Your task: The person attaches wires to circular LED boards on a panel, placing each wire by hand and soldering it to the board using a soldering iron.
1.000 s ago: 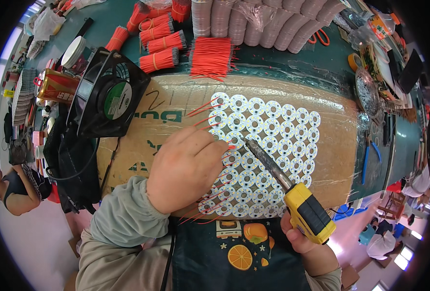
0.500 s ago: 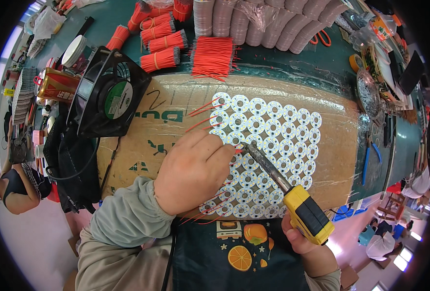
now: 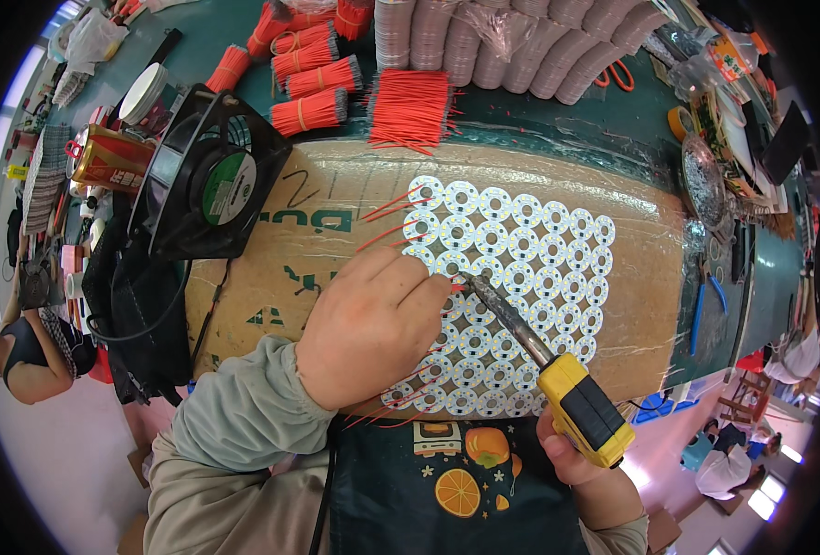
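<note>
The left hand point(image 3: 368, 319) is pinching a red wire point(image 3: 457, 288) at its two o'clock; the right hand point(image 3: 567, 455) is gripping a yellow-black soldering iron point(image 3: 563, 381), its tip pointing toward half past ten over white ring boards point(image 3: 529, 280). A red wire pile point(image 3: 408, 109) is lying beyond, at twelve.

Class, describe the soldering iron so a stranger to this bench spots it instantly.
Find the big cardboard sheet, then the grid of round white boards on it. The soldering iron slants over that grid from the right hand. Its yellow and black handle and metal barrel set it apart from the flat boards.
</note>
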### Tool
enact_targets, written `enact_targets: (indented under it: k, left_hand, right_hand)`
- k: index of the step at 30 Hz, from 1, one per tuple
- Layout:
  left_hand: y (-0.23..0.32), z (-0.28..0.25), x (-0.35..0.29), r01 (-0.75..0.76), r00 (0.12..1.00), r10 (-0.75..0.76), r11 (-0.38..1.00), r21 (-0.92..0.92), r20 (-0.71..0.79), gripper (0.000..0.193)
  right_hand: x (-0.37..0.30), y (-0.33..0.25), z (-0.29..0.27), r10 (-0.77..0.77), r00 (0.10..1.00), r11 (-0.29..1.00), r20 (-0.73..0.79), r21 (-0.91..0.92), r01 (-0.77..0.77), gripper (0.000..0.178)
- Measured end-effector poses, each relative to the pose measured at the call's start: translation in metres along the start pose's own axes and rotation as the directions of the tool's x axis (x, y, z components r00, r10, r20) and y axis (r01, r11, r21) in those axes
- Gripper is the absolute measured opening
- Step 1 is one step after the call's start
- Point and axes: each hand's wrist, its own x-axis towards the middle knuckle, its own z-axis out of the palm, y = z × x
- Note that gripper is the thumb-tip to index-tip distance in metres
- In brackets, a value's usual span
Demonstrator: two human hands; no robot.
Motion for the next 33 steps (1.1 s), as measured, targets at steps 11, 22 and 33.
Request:
enact_targets:
  k: [11, 22, 33]
  left_hand:
    - [0.000, 0.000, -0.001, 0.010, 1.000, -0.010, 1.000, -0.010, 0.013, 0.027]
    - [-0.002, 0.001, -0.001, 0.000, 1.000, 0.000, 1.000, -0.010, 0.018, 0.027]
    - [-0.002, -0.005, 0.006, 0.073, 0.989, -0.084, 0.993, -0.098, -0.119, 0.023]
  right_hand:
    - [-0.003, 0.003, -0.007, -0.039, 0.997, 0.958, 0.071, -0.280, 0.058, 0.038]
    - [-0.014, 0.017, -0.005, 0.066, 0.997, 0.997, -0.049, -0.034, -0.068, 0.056]
    - [-0.006, 0.003, -0.006, 0.079, 0.993, 0.995, -0.084, 0.072, -0.073, 0.023]
